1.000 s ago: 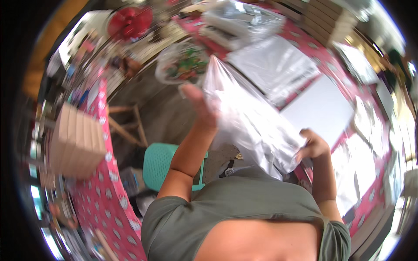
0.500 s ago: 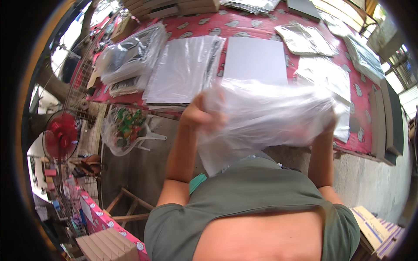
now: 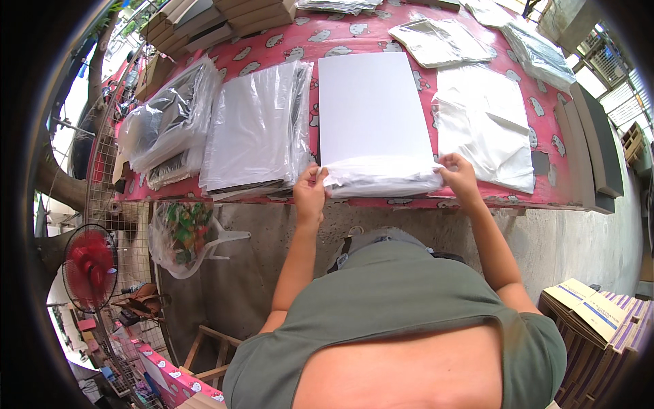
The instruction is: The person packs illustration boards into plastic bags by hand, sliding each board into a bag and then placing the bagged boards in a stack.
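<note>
Left hand [image 3: 310, 193] and right hand [image 3: 458, 176] each pinch an end of a clear plastic bag [image 3: 380, 178], fingers closed on its edge, at the near end of a white board [image 3: 373, 105] lying flat on the desk [image 3: 354, 42]. Bag mouth seems just started over the board; most of the board is bare, so sleeving looks barely begun. Stack of bagged sheets [image 3: 255, 129] just left; loose white bags [image 3: 485, 133] right.
</note>
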A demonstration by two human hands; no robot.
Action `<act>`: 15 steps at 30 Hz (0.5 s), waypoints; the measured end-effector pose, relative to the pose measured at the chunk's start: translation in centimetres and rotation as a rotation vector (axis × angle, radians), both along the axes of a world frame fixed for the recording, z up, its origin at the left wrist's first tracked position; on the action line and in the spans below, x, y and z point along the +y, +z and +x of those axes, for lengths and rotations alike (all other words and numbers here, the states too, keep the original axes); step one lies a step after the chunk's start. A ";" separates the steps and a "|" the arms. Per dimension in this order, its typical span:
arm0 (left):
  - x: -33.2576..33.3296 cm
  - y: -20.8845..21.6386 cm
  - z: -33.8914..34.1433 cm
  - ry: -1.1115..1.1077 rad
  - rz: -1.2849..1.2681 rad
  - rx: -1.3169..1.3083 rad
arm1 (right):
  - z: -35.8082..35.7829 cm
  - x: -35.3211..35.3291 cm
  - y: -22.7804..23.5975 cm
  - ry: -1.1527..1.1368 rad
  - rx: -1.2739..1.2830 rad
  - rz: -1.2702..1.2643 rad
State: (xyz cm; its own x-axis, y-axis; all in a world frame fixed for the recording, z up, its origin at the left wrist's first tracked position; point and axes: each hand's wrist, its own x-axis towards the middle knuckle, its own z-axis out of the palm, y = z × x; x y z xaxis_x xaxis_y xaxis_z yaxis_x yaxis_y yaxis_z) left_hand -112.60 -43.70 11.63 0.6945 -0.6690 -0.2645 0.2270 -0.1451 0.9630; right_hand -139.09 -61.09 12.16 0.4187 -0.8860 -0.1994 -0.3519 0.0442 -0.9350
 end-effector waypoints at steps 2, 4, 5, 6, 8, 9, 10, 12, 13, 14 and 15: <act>-1.2 0.2 -0.1 0.048 0.196 -0.438 | 1.5 0.1 -0.3 -0.040 0.024 -0.113; -1.0 -0.9 0.0 0.109 0.183 -0.657 | 1.6 0.8 -0.2 -0.025 0.132 -0.189; -0.3 -1.6 -0.1 0.124 0.161 -0.764 | 1.5 1.3 -0.4 -0.008 0.159 -0.233; 0.5 -2.3 -0.3 0.139 0.139 -0.870 | 1.3 2.0 -0.5 0.010 0.187 -0.278; 2.5 -0.7 -1.9 0.125 0.197 -0.763 | -0.3 3.8 -0.6 -0.032 0.070 -0.220; 3.8 1.6 -3.1 0.105 0.248 -0.687 | -1.3 4.7 -0.3 -0.076 -0.061 0.011; 5.7 0.7 -3.3 0.089 0.176 -0.748 | -2.5 5.8 -0.9 -0.119 -0.116 0.026; 7.8 0.7 -4.9 0.124 0.286 -0.374 | -4.8 7.5 -1.6 -0.135 -0.112 0.122; 8.5 0.7 -5.1 0.178 0.221 -0.216 | -4.9 8.3 -0.6 -0.136 -0.123 0.203; 8.7 0.9 -5.1 0.229 0.154 -0.059 | -4.9 8.7 1.1 -0.140 -0.134 0.284; 9.0 1.5 -4.5 0.179 0.095 0.058 | -5.0 8.6 2.2 -0.126 -0.258 0.357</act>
